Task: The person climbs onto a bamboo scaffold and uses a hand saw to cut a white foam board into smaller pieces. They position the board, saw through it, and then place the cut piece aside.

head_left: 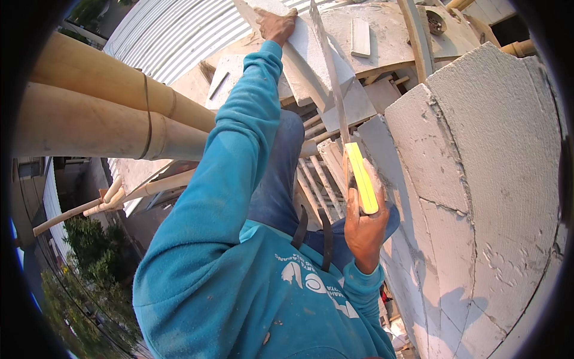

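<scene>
A pale grey lightweight concrete block (304,84) lies slanted across the work boards at the top of the head view. My left hand (276,25) reaches far forward and holds the block down at its far part, thumb and fingers spread over it. Closer to my body, my right hand (365,230) is wrapped round the yellow handle (362,179) of a hand saw. The long, dusty saw blade (332,72) points away from me and runs along the right part of the block. Whether its teeth sit in a cut cannot be made out.
Thick bamboo poles (113,122) cross on the left. A rough block wall (496,155) rises on the right. Beyond the boards lies corrugated metal roofing (179,36). A small block offcut (360,37) rests on a board. Bamboo slats (320,179) with gaps lie below me.
</scene>
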The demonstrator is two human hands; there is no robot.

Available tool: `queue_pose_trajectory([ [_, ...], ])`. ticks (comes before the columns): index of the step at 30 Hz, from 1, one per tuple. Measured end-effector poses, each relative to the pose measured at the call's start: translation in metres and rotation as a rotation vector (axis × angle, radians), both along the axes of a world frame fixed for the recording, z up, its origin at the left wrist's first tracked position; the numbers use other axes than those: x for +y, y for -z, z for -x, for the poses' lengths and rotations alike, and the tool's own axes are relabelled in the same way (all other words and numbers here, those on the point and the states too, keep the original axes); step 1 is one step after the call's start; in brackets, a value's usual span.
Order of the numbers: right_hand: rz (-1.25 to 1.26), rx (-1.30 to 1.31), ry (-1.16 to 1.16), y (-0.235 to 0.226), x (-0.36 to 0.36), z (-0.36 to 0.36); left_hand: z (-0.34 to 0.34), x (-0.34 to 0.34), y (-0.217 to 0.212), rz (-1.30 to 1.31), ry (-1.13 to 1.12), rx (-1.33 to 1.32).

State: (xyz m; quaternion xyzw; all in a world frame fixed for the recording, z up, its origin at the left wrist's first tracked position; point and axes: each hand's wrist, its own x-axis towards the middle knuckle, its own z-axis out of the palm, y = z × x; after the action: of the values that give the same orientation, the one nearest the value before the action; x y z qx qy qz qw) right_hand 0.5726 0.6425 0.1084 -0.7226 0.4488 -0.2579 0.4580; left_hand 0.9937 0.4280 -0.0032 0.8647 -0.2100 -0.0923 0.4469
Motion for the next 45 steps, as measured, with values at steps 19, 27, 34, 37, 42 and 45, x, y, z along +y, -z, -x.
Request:
queue_pose_trajectory([
  [19,-0.005,-0.040,-0.001,0.004,-0.005,-0.005,-0.011,-0.006,0.009,-0.031,0.014,-0.038],
  [27,0.124,-0.019,-0.048,0.022,0.021,0.051,0.000,-0.001,0.003,0.000,0.038,-0.059],
  [34,0.053,-0.026,-0.030,0.019,-0.003,0.021,-0.004,-0.005,0.006,0.003,0.034,-0.045],
  [37,0.052,0.025,-0.052,0.014,-0.007,0.023,-0.008,-0.004,0.007,0.005,0.033,-0.044],
  [42,0.070,-0.008,-0.039,0.012,0.004,0.041,-0.006,-0.002,0.008,-0.004,0.030,-0.045],
  [45,0.118,-0.015,-0.033,0.008,0.009,0.047,-0.002,-0.002,0.002,-0.005,0.022,-0.030],
])
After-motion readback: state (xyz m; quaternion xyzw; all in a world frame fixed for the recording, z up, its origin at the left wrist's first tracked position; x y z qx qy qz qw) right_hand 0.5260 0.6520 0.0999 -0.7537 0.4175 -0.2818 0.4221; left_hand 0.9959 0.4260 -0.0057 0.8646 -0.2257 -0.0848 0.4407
